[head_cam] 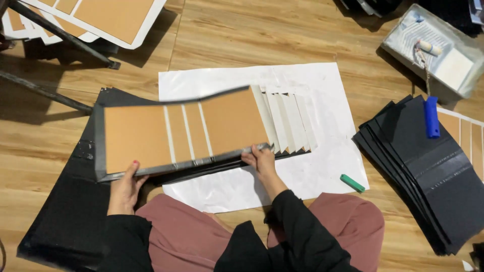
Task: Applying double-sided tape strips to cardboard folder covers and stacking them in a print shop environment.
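the person sits on the wooden floor and holds a cover board by its near edge: brown panels split by pale gaps, with a dark wrap folded round the rim. it sits at the middle of the view, tilted up off a white paper sheet. the left hand pinches the near edge at about 7 o'clock of the board, thumb on top, fingers hidden beneath. the right hand pinches the same edge at about 5 o'clock, fingers curled over the dark rim. a fan of white sheets pokes out from behind the board at 3 o'clock.

i judge the step to be lifting or turning a freshly wrapped cover. the next move calls for an even grip on both ends so the board does not bend along its gaps.

a stack of black sheets lies at 3 o'clock, with a blue-handled roller reaching into a tray at 2 o'clock. a green stick rests at 4 o'clock.
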